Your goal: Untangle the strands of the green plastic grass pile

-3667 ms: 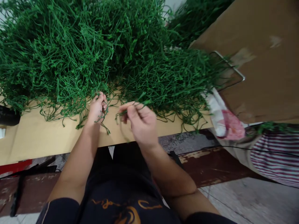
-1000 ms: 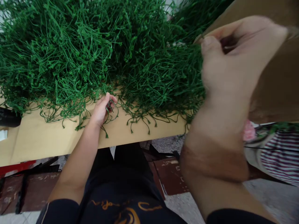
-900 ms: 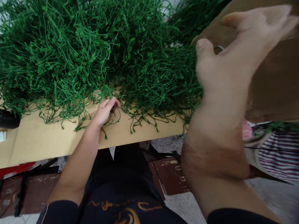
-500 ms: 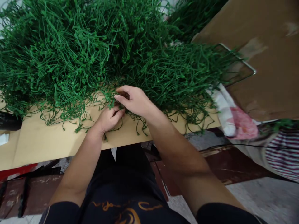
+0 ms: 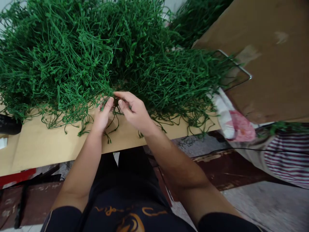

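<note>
A big heap of thin green plastic stems covers the far part of a tan cardboard-topped table. My left hand rests at the heap's near edge, its fingers pinched on a few green stems. My right hand is right beside it, fingers curled and pinching stems at the same spot. The fingertips of both hands almost touch. Loose stem ends trail over the cardboard below my hands.
A brown cardboard sheet leans at the right over a metal wire frame. A white and pink cloth hangs at the table's right end. Striped fabric lies far right. A dark object sits at the left edge.
My right hand came down from high at the right, where it was raised near the camera, to the heap's edge beside my left hand. Both now pinch stems.
</note>
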Motion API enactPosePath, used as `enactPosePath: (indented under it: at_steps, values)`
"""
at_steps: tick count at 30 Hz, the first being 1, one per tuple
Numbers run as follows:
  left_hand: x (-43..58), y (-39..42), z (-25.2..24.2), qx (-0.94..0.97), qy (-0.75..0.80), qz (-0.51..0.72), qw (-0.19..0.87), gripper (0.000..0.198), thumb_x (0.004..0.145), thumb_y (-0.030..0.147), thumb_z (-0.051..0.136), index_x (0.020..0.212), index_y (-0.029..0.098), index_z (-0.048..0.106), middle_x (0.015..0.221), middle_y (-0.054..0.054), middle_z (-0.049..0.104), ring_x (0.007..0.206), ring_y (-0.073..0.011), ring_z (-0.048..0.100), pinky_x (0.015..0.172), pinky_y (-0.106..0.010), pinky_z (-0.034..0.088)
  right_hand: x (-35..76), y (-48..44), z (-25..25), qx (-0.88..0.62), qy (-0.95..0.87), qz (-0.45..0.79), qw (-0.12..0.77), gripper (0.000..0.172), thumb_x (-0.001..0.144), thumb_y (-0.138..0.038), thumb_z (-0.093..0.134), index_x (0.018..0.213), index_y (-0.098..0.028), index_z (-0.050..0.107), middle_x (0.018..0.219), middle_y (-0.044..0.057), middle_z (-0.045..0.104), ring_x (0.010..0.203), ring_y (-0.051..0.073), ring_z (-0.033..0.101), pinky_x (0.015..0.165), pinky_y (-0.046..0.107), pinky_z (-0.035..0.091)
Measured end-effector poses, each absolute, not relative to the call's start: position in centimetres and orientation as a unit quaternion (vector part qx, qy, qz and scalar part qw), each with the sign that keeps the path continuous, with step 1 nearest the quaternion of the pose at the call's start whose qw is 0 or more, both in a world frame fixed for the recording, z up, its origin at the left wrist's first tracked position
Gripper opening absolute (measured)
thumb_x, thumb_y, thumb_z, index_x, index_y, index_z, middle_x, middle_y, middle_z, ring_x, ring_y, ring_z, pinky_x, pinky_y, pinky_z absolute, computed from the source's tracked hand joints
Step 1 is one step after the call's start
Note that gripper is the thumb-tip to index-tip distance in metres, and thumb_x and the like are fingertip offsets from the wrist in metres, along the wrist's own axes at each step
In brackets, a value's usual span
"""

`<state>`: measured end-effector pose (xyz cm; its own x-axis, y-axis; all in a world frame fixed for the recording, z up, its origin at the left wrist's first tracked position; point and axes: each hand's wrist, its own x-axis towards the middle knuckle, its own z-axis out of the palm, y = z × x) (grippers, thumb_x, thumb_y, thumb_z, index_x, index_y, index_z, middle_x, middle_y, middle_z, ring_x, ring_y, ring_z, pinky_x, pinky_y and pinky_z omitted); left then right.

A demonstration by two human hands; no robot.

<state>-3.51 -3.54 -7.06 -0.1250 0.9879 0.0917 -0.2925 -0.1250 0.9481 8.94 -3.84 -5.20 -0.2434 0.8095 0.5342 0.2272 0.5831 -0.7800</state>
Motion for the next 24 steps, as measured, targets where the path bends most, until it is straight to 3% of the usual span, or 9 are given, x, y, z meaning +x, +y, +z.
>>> enactPosePath:
  at_steps: [3,5,8,11,14,17,20,24]
  values:
    - [-3.9,-3.4,-6.4,0.325,0.399,0.650,0.559,0.016,0.073,0.031,0.064,0.078,0.018,0.056,0.075,0.002,0.063,0.073,-0.0090,0.062,0.076,-0.023,0.048,9.3,-4.8,-4.9,-0.347,-0.762,0.266,0.479,0.031,0.088,-0.034,0.041,0.110,-0.017,0.056,0.116,0.010,0.060,0.113,0.018,0.053,0.098,0.040,0.044]
    - [-4.3,-3.4,-5.8,0.282,0.404,0.642,0.587,0.012,0.078,0.029,0.058,0.079,0.017,0.056,0.075,0.000,0.065,0.073,-0.0098,0.063,0.073,-0.023,0.049,9.5,-5.4,-5.1,-0.359,-0.758,0.258,0.479,0.034,0.087,-0.036,0.044,0.113,-0.017,0.055,0.117,0.011,0.059,0.111,0.019,0.053,0.095,0.040,0.046]
    - [-4.9,-3.7,-4.7,0.248,0.428,0.618,0.611,0.016,0.084,0.029,0.049,0.080,0.016,0.056,0.072,-0.001,0.066,0.068,-0.0098,0.064,0.064,-0.021,0.049,9.8,-6.0,-5.7,-0.383,-0.737,0.263,0.492,0.040,0.085,-0.041,0.046,0.115,-0.016,0.052,0.112,0.012,0.058,0.100,0.019,0.057,0.086,0.038,0.050]
    - [-5.6,-4.2,-3.4,0.250,0.420,0.617,0.617,0.019,0.088,0.026,0.043,0.081,0.015,0.057,0.077,-0.003,0.068,0.071,-0.0094,0.065,0.060,-0.019,0.048,9.7,-6.5,-6.2,-0.395,-0.752,0.235,0.472,0.045,0.084,-0.045,0.047,0.116,-0.013,0.052,0.112,0.014,0.057,0.104,0.021,0.054,0.090,0.040,0.047]
    - [-6.3,-4.7,-1.7,0.268,0.398,0.623,0.618,0.022,0.089,0.024,0.039,0.083,0.015,0.059,0.079,-0.004,0.068,0.076,-0.0100,0.065,0.060,-0.018,0.049,9.1,-7.1,-6.8,-0.409,-0.802,0.190,0.392,0.052,0.080,-0.046,0.052,0.118,-0.009,0.053,0.117,0.016,0.057,0.111,0.026,0.048,0.098,0.044,0.039]
    - [-6.9,-5.5,0.0,0.277,0.381,0.623,0.624,0.023,0.089,0.021,0.038,0.088,0.015,0.060,0.074,-0.003,0.067,0.068,-0.0089,0.064,0.056,-0.017,0.048,8.1,-7.9,-7.7,-0.430,-0.841,0.170,0.283,0.055,0.077,-0.042,0.058,0.118,-0.006,0.054,0.120,0.017,0.056,0.112,0.030,0.045,0.098,0.046,0.038]
    - [-7.5,-6.6,1.6,0.274,0.364,0.628,0.630,0.022,0.089,0.019,0.037,0.087,0.017,0.059,0.069,-0.001,0.065,0.049,-0.0041,0.054,0.046,-0.015,0.041,7.4,-8.6,-8.7,-0.446,-0.851,0.140,0.239,0.047,0.078,-0.039,0.057,0.114,-0.009,0.058,0.125,0.014,0.054,0.114,0.032,0.042,0.097,0.048,0.036]
    - [-8.2,-7.9,3.0,0.274,0.336,0.636,0.638,0.024,0.090,0.020,0.037,0.075,0.018,0.056,0.063,0.001,0.062,0.038,-0.0012,0.036,0.038,-0.014,0.032,7.2,-8.8,-9.4,-0.453,-0.842,0.130,0.262,0.040,0.081,-0.033,0.052,0.113,-0.011,0.059,0.124,0.013,0.055,0.114,0.031,0.042,0.098,0.047,0.036]
